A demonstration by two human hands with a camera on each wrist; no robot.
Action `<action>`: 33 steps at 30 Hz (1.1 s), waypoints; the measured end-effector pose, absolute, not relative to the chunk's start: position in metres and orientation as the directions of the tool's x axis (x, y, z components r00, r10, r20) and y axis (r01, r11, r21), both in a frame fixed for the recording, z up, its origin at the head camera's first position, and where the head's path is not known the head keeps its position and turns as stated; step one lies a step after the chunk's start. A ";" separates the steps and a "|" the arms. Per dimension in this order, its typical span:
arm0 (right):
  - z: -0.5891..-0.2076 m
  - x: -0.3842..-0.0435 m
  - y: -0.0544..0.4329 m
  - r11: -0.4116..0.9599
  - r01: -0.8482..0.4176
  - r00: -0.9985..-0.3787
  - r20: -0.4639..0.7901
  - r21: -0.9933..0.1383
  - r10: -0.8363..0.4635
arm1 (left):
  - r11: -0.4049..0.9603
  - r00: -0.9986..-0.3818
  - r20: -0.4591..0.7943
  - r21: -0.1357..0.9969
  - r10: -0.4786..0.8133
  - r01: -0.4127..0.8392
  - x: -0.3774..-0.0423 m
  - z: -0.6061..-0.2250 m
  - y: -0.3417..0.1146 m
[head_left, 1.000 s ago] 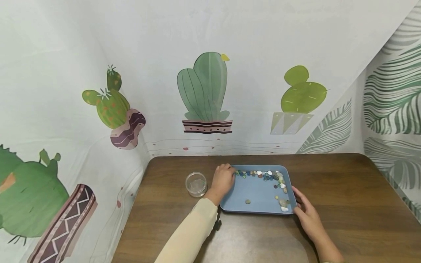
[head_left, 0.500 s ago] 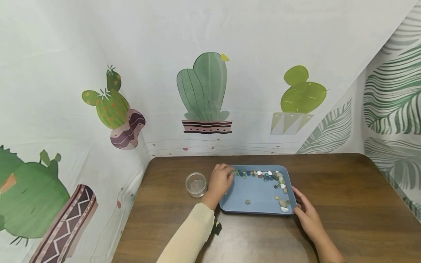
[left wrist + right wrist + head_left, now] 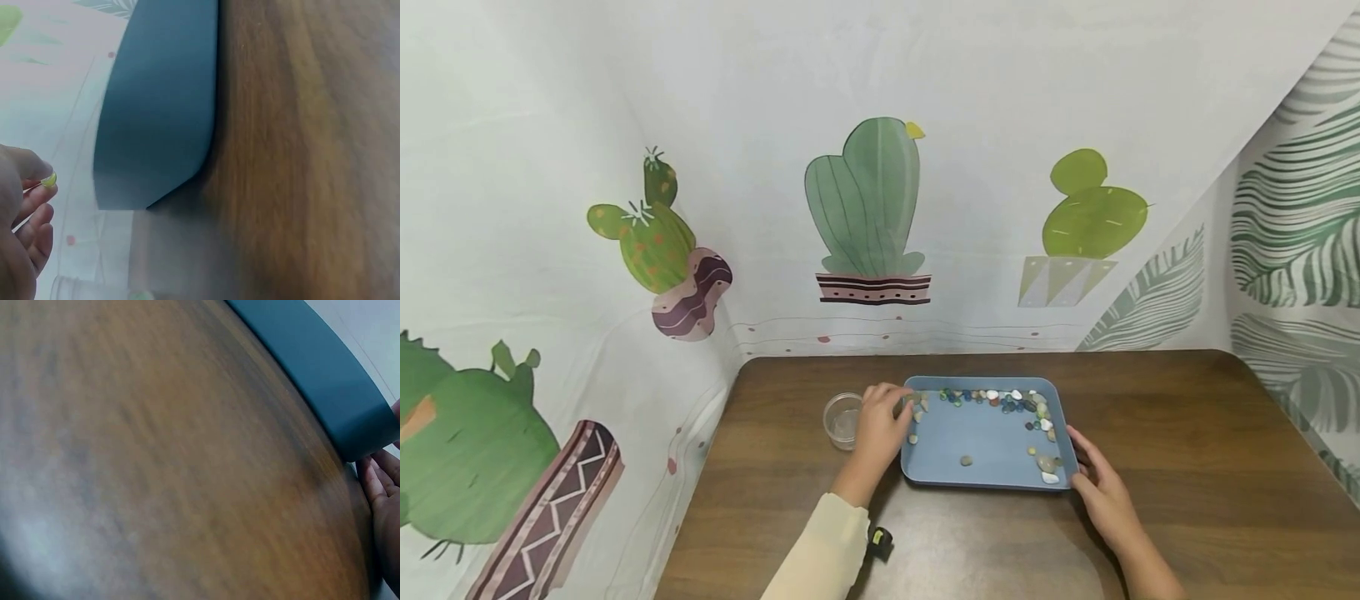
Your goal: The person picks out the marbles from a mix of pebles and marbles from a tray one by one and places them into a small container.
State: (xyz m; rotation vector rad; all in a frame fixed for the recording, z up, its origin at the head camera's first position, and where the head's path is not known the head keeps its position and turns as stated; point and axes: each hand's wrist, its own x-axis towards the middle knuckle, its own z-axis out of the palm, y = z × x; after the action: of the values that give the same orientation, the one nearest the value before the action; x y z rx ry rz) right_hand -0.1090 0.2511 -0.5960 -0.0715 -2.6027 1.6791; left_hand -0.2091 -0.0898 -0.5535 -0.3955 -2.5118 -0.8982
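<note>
In the left wrist view my left hand (image 3: pixel 25 206) pinches a small yellow-green glass pebble (image 3: pixel 49 180) between thumb and finger. The head view has that left hand (image 3: pixel 880 421) over the far left corner of a shallow blue tray (image 3: pixel 977 429), beside a round clear container (image 3: pixel 840 421). My right hand (image 3: pixel 1103 492) holds the tray at its near right corner, thumb at the rim and fingers along the right side. Stones and glass pebbles line the tray's far and right edges, with several light stones (image 3: pixel 918 416) on the left. One brownish stone (image 3: pixel 966 460) lies apart near the front.
The tray stands on a brown wooden table (image 3: pixel 1000 550). Behind it hangs a white cloth (image 3: pixel 985 167) printed with cacti and leaves. A small black device (image 3: pixel 880 543) shows at the left sleeve.
My left hand has moved left from inside the tray's far left corner to its edge, toward the clear container, uncovering light stones. The right hand has stayed on the tray.
</note>
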 end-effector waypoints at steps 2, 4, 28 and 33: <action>-0.595 -0.110 0.251 0.412 0.028 -0.998 0.000 -0.911 0.067 | 0.751 -0.855 0.508 0.522 0.106 0.404 -0.205 -0.551 -0.094; -0.595 -0.110 0.251 0.412 0.040 -0.998 -0.013 -0.911 0.068 | 0.745 -0.856 0.510 0.537 0.088 0.396 -0.200 -0.548 -0.097; -0.596 -0.109 0.253 0.396 0.010 -0.998 0.014 -0.918 0.059 | 0.798 -0.798 0.595 0.523 -0.090 0.300 -0.175 -0.545 -0.155; -0.597 -0.109 0.253 0.402 -0.007 -0.998 0.033 -0.915 0.060 | 0.807 -0.799 0.593 0.518 -0.100 0.283 -0.173 -0.547 -0.163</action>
State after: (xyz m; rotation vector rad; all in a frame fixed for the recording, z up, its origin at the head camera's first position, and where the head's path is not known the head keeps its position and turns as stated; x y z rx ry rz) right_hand -0.1088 0.2527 -0.5971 -0.0491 -2.5792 1.6843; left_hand -0.1725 -0.1628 -0.5469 -0.1348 -2.3679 -0.8080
